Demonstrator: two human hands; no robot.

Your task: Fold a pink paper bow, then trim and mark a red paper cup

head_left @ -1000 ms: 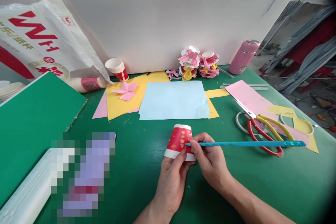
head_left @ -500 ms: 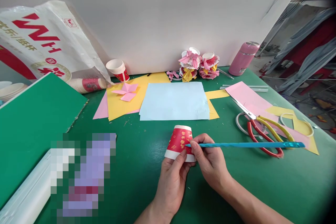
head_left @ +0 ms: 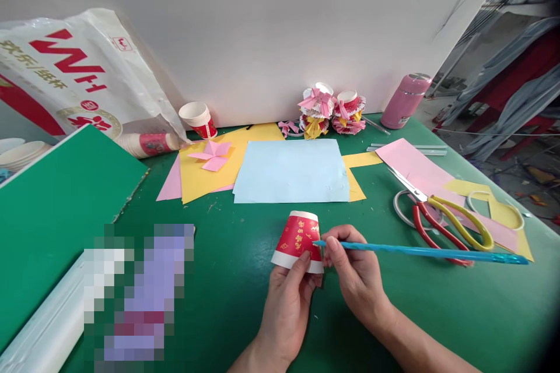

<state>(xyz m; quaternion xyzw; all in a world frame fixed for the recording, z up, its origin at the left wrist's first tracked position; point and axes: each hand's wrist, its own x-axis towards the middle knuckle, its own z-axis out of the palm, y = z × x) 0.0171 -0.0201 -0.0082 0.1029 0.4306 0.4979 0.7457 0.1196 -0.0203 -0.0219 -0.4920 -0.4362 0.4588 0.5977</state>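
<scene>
Head view: left hand (head_left: 286, 297) pinches a small red paper cup with gold print and white rim (head_left: 298, 241), held upside down, wide mouth toward the person, just above the green table mat (head_left: 245, 280); thumb on the near wall, other fingers hidden behind the cup. Right hand (head_left: 356, 274) fingers closed on a long thin blue stick, pencil-like (head_left: 420, 251), gripped close to its tip; the tip touches the cup's side wall near the white rim, the shaft runs out to the right over the mat. Judgement: step in hand looks like marking or scoring the cup wall, so keep the cup pinned firm with the left thumb, keep the grip low on the stick for control, press light so the thin paper wall does not dent. Beyond the cup lies 1 light blue paper sheet (head_left: 291, 172) on yellow paper (head_left: 205, 172) and pink paper, with a folded pink paper pinwheel (head_left: 212, 154). Red and yellow handled scissors (head_left: 441, 215) lie to the right on a pink strip, well apart from the hands. 2 frilled paper cup decorations (head_left: 332, 108) and a pink bottle (head_left: 405, 102) stand by the wall.
</scene>
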